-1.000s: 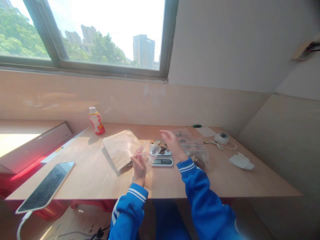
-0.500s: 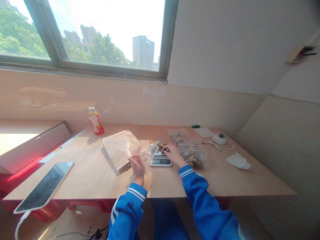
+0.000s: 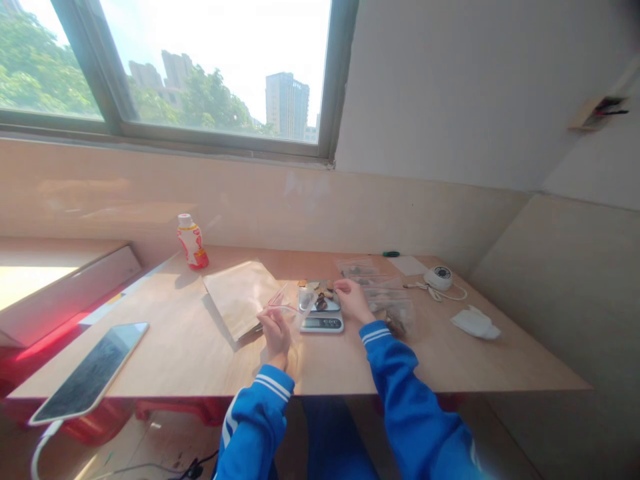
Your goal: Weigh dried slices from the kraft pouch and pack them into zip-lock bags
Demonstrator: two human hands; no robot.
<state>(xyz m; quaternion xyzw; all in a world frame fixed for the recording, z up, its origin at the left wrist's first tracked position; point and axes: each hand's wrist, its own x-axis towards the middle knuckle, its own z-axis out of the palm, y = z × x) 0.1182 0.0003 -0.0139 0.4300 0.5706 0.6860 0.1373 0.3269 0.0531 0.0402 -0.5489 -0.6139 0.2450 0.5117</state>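
My left hand is closed on the edge of a clear zip bag with a red seal line, whose far end reaches over the left side of a small digital scale. Several brown and tan dried slices lie on the scale's plate. At the plate's right back edge is my right hand, its fingertips pinched together beside the slices. What they hold, if anything, is too small to make out. Filled clear bags lie right of the scale, partly behind my right wrist.
A large paper-coloured pouch lies left of the scale, with a bottle behind it. A phone on a cable rests at the left edge. Rightward are a white corded device, a crumpled tissue and a paper sheet.
My right hand has moved from over the slices to the plate's right back edge, uncovering more of them. My left hand stays in place with the zip bag.
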